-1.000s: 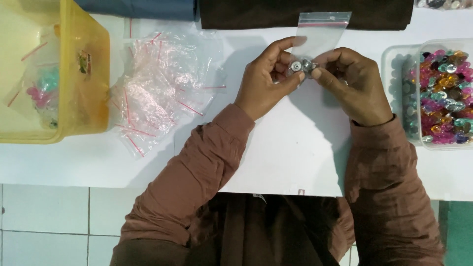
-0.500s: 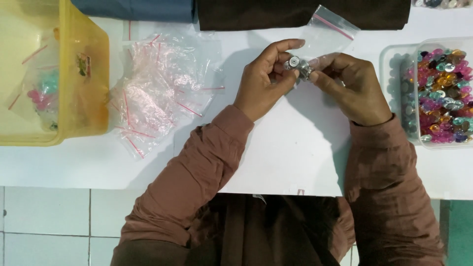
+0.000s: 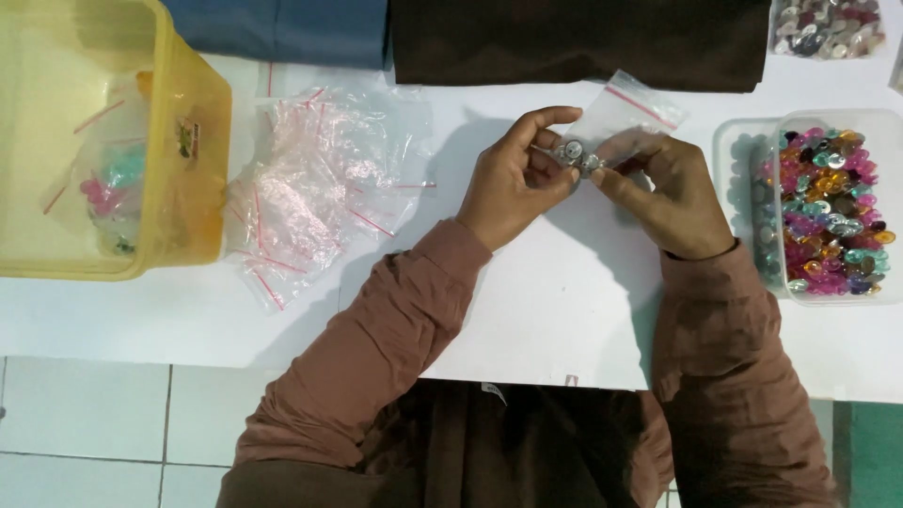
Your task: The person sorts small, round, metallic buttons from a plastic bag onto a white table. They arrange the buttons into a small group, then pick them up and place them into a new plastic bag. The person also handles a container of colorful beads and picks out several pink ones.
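Observation:
My left hand (image 3: 513, 183) and my right hand (image 3: 673, 193) meet above the white table (image 3: 527, 310). Between their fingertips sit a few small silver round pieces (image 3: 574, 155). My left hand pinches those pieces. My right hand holds a small clear zip bag (image 3: 625, 113) with a red strip, tilted up to the right, its mouth at the pieces. Brown sleeves cover both forearms.
A heap of empty clear zip bags (image 3: 315, 188) lies left of my hands. A yellow bin (image 3: 193, 188) holding filled bags stands at far left. A clear box of coloured gems (image 3: 832, 212) is at right. Blue cloth (image 3: 282, 28) and dark cloth (image 3: 583, 38) lie along the back.
The zip bag stood upright behind my fingers, then tipped to the right. My hands stayed in the same spot with the silver pieces between them.

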